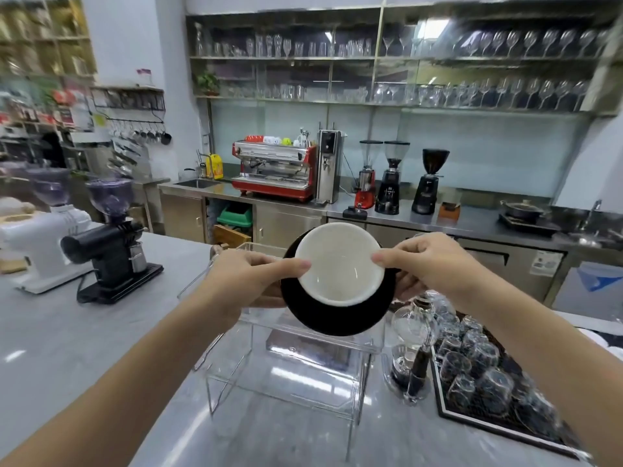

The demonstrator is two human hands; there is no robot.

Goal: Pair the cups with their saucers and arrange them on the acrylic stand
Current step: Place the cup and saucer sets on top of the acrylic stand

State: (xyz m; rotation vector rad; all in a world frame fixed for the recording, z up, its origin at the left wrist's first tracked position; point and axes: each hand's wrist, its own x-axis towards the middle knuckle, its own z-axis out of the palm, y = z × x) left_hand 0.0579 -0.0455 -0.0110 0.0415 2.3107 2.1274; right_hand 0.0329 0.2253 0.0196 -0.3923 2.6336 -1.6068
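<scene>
I hold a cup (339, 264) and its black saucer (337, 313) together in the air above the acrylic stand (286, 375), both tipped toward me so the white inside of the cup shows; the cup sits on the saucer, black outside, white within. My left hand (249, 278) grips the pair from the left of the stand's top — thumb pressed on the cup's rim, fingers curled under the saucer; my right hand (428, 264) does the same from the right, thumb on the opposite rim, fingers beneath the saucer's edge. The stand itself is clear, with stepped shelves, and stands on the grey counter (84, 348) directly below the saucer.

Right of the stand, just beside it, a glass siphon brewer (413, 348) stands upright; further right a dark tray (505, 429) carries upturned glasses (472, 358). Left of the stand, well apart, a black grinder (111, 251) sits beside a white grinder (43, 237). Behind the stand, across the aisle, a red espresso machine (274, 170) rests on a steel back counter — three more grinders (392, 178) to its right; shelves of glassware (387, 65) run above.
</scene>
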